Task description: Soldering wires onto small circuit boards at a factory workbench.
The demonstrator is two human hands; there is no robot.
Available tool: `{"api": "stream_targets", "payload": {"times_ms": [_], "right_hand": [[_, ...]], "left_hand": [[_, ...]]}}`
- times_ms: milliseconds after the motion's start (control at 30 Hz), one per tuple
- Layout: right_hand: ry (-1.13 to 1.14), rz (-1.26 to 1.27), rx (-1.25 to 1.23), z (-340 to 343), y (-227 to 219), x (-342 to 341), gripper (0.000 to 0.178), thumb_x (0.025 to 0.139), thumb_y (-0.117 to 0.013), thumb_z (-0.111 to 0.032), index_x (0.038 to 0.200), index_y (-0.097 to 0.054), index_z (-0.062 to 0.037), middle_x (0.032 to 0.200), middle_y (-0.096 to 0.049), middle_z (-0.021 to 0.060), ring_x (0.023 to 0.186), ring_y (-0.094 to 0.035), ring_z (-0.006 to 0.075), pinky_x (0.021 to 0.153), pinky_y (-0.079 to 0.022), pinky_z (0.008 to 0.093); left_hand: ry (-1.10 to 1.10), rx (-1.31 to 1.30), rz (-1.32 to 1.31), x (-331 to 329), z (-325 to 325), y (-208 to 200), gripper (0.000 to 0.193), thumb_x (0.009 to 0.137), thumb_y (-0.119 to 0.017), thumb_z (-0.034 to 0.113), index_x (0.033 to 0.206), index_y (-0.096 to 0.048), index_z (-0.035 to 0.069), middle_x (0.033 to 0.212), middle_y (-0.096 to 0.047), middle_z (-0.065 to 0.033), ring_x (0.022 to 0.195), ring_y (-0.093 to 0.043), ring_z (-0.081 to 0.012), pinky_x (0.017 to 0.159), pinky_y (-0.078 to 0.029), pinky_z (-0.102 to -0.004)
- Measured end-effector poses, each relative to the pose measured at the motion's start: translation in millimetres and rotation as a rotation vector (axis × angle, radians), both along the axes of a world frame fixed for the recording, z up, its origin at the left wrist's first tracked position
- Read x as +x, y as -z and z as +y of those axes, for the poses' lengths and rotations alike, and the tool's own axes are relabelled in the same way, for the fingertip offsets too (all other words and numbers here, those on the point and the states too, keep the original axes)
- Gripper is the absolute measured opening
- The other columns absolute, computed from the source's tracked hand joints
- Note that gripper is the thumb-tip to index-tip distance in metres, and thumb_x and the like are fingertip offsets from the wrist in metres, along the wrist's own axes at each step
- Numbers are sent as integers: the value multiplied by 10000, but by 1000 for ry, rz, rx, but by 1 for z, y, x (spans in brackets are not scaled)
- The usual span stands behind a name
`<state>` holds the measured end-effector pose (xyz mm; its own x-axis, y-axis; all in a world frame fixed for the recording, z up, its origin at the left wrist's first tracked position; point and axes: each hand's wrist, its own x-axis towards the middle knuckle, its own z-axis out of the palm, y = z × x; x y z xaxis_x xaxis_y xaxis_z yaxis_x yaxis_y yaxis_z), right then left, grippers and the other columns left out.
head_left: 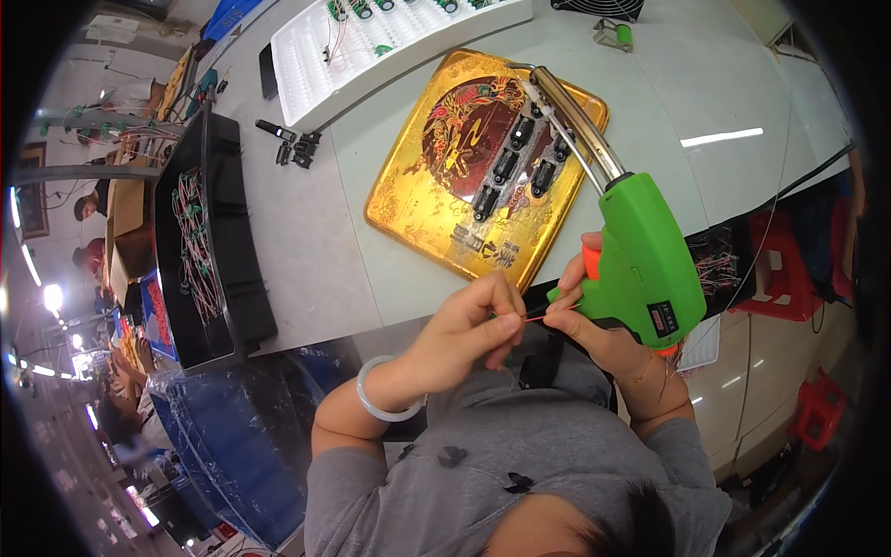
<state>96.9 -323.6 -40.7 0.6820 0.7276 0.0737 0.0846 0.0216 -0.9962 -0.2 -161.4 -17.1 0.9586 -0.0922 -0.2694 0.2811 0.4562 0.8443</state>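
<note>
My right hand (599, 334) is wrapped round a green soldering gun (654, 265) with an orange trigger, its metal tip pointing away over the tray. Between the fingertips of both hands runs a thin red wire (535, 319). My left hand (473, 325), with a pale bangle at the wrist, pinches one end of it. Beyond the hands a golden decorated tin tray (394, 200) lies on the table. Several small black housings (505, 167) sit on it in two rows, partly behind the gun's nozzle.
At the back left stands a white dimpled tray (320, 79) holding green parts. A black bin (232, 251) of wired pieces (193, 237) is at the left edge. Loose black parts (299, 148) lie between. A small stand with a green spool (620, 35) is far back; red stools (780, 269) stand right.
</note>
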Motion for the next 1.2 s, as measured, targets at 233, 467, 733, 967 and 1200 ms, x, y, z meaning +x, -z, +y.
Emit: {"api": "stream_targets", "payload": {"times_ms": [233, 467, 733, 967, 1200], "right_hand": [[47, 222, 217, -4, 17, -3, 608, 752, -644, -71, 1241, -284, -42, 935, -503, 95, 820, -562, 141, 792, -448, 267], [-207, 696, 664, 19, 42, -32, 607, 777, -612, -234, 1257, -249, -150, 1109, -441, 156, 1192, -349, 341, 969, -299, 532], [-291, 664, 568, 19, 48, -23, 540, 748, -610, -186, 1216, -350, -116, 1143, -415, 162, 1218, -305, 346, 997, -230, 545], [-149, 736, 585, -16, 51, 19, 553, 723, -626, -187, 1194, -356, -81, 1135, -424, 174, 1184, -363, 366, 918, -360, 549], [-184, 803, 592, -30, 54, 34, 582, 714, -628, -203, 1202, -346, -60, 1084, -460, 193, 1125, -428, 386, 885, -395, 542]], "left_hand": [[-22, 310, 134, -7, 57, -33, 100, 860, -493, 145, 816, -437, 76, 708, -442, 18, 598, -394, -30, 497, -319, -173], [71, 1220, 181, 30, 141, -43, 109, 838, -490, 126, 764, -459, 51, 754, -528, 4, 577, -354, -44, 536, -318, -182], [126, 771, 204, 72, 164, -12, 98, 875, -434, 124, 785, -438, 86, 1087, -584, -36, 526, -226, -5, 462, -249, -152], [67, 905, 4, 53, 131, 11, 127, 856, -451, 98, 763, -454, 12, 1192, -516, -148, 975, -530, -161, 813, -395, -266], [153, 1456, -55, 55, 77, -18, 55, 799, -497, 45, 792, -473, -4, 841, -588, -144, 748, -563, -273, 688, -434, -307]]}}
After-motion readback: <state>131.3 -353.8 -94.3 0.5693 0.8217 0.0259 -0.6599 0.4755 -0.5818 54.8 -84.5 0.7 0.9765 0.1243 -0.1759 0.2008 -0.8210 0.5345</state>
